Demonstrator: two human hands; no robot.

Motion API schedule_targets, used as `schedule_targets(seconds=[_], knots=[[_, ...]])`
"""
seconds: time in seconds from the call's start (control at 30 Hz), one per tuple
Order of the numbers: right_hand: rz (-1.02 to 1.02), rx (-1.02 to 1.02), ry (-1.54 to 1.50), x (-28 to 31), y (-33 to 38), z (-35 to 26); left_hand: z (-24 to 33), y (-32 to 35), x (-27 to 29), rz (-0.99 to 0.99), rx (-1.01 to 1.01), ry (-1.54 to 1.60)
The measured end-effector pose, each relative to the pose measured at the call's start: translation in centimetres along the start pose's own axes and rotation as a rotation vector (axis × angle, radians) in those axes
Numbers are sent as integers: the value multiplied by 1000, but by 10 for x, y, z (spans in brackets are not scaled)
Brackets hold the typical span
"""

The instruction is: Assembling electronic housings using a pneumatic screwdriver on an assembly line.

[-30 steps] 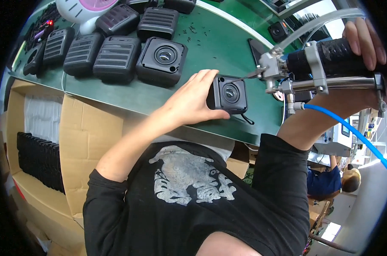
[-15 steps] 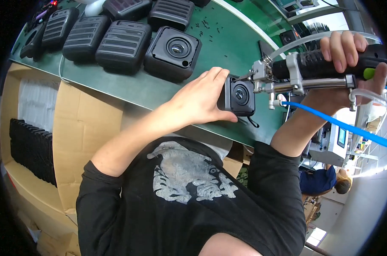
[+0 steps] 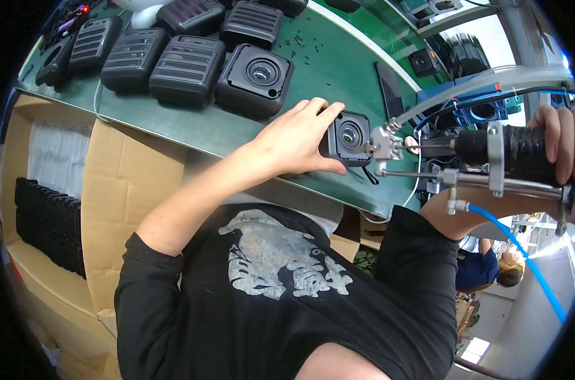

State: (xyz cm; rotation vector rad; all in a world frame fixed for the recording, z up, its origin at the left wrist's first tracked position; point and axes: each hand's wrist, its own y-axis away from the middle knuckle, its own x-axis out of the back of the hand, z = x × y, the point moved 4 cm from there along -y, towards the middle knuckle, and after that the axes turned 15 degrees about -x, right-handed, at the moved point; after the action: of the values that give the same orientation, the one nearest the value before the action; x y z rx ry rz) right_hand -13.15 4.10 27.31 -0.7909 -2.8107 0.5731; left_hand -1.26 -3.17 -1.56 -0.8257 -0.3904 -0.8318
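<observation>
Left hand [image 3: 300,136] is partly open around a small black plastic box with a round speaker cone [image 3: 349,134], thumb on the near side, fingers on the far side. Right hand [image 3: 561,142] is curled round the black-handled, silver-nosed screwdriving tool with a blue hose [image 3: 385,144]. My landmark's the bigger black square-faced speaker [image 3: 254,79]: the box sits right of it and slightly nearer the person; loose tiny black screws [image 3: 300,47] lie beyond it to the right. Looks like a corner screw's being driven; can't tell if the tip's seated. Next move probably wants a steady box and a square bit. Cone faces up, strap loop [image 3: 370,176] nearside; long axis seems to run away from the person, though lens stretch makes that iffy.
</observation>
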Motion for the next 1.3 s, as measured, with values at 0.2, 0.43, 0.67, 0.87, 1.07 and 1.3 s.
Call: schedule_targets(seconds=[0.2,0.43,0.67,0.87,1.07,1.3], knots=[[-1070,-75,-484,-3,3,33,-1,-3,-5,22,-60,-48],[-1047,-82,-382,1,-1,68,-1,-4,1,26,-52,-70],[-928,-36,-379,-5,3,87,5,-13,4,-90,0,-120],[-878,-34,-488,29,-61,30,23,-50,-3,-504,-214,-502],[-179,103,-222,29,-93,63,25,-98,-16,-820,-84,-463],[18,172,-30,65,-98,123,-72,-228,32,-346,-295,-351]])
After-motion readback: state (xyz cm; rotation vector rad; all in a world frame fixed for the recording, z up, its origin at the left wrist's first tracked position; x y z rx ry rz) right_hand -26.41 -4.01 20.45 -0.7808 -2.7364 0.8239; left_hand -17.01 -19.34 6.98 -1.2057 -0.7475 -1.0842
